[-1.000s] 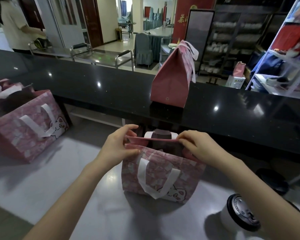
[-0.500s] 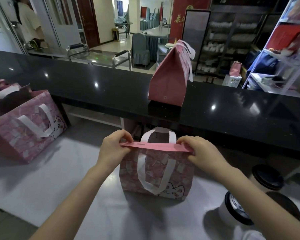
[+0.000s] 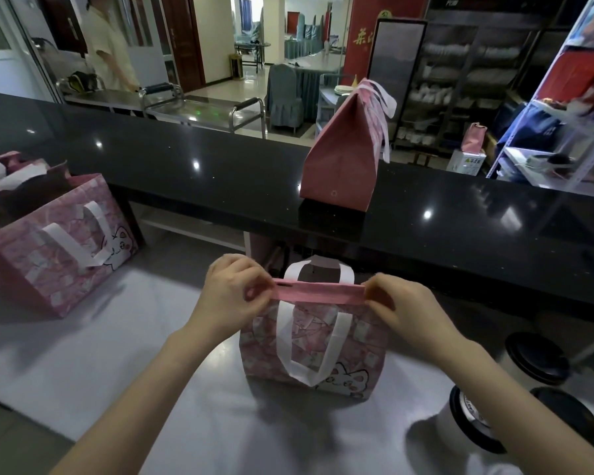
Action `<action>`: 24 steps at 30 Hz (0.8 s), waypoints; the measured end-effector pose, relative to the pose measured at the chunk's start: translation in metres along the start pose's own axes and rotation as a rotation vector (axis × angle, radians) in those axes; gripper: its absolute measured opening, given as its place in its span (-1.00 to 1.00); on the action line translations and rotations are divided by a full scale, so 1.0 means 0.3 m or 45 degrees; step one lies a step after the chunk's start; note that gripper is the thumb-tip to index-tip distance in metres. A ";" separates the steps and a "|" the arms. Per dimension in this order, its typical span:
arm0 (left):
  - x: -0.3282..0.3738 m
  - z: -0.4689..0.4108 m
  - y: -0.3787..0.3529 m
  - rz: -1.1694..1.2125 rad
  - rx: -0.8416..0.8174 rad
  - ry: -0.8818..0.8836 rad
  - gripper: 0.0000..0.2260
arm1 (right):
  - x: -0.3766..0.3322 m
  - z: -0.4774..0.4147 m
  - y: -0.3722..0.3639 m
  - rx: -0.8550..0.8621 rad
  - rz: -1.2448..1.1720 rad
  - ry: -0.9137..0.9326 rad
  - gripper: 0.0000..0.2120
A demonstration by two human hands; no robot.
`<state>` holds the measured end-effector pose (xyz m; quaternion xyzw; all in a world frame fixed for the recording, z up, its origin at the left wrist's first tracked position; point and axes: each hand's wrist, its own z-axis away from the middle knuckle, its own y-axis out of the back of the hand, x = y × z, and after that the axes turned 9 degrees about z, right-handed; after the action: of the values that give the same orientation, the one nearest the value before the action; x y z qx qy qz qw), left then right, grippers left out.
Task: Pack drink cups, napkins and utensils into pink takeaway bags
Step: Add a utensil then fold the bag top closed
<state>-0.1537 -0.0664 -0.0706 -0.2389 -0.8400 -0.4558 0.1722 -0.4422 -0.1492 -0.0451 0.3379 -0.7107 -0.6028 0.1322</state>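
Pink takeaway bag (image 3: 364, 337) stands upright on the white desk (image 3: 117, 354) straight ahead of us, its printed cartoon face turned toward us. Its mouth is pressed flat into a folded top strip (image 3: 319, 292) whose long axis runs left to right. Our left grip (image 3: 234, 289) pinches the left end of that strip between thumb and curled fingers, and our right grip (image 3: 402, 306) pinches the right end the same way. The near white handle (image 3: 285, 341) hangs down the front face; the far handle (image 3: 319, 265) loops up above the strip. An open pink bag (image 3: 59, 241) sits well to the left. A closed pink bag (image 3: 340, 159) stands on the raised black desk (image 3: 220, 180) beyond. Black-lidded cups (image 3: 470, 419) stand near our right forearm.
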 end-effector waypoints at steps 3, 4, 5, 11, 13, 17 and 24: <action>0.026 -0.035 -0.027 0.169 -0.175 0.111 -0.79 | -0.038 -0.027 -0.003 0.004 -0.002 -0.008 -0.70; 0.030 -0.040 -0.038 0.169 -0.210 0.122 -0.79 | -0.046 -0.034 -0.005 0.003 0.008 -0.006 -0.69; 0.032 -0.042 -0.048 0.147 -0.222 0.114 -0.82 | -0.052 -0.040 -0.008 0.001 0.018 -0.010 -0.72; 0.026 -0.044 -0.065 0.111 -0.199 0.145 -0.91 | -0.056 -0.053 -0.009 0.008 -0.009 -0.084 -0.87; 0.032 -0.059 -0.054 0.088 -0.267 0.161 -0.91 | -0.061 -0.061 0.000 -0.040 0.056 -0.079 -0.85; 0.079 -0.104 -0.047 0.212 -0.387 0.198 -0.84 | -0.117 -0.100 0.006 -0.135 0.110 0.009 -0.73; 0.165 -0.094 -0.166 -0.124 -0.273 0.151 -0.81 | -0.185 -0.129 -0.061 -0.109 0.203 -0.059 -0.82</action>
<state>-0.2205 -0.1016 -0.0647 -0.1874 -0.7853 -0.5641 0.1728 -0.3724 -0.1443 -0.0410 0.2605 -0.7118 -0.6277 0.1776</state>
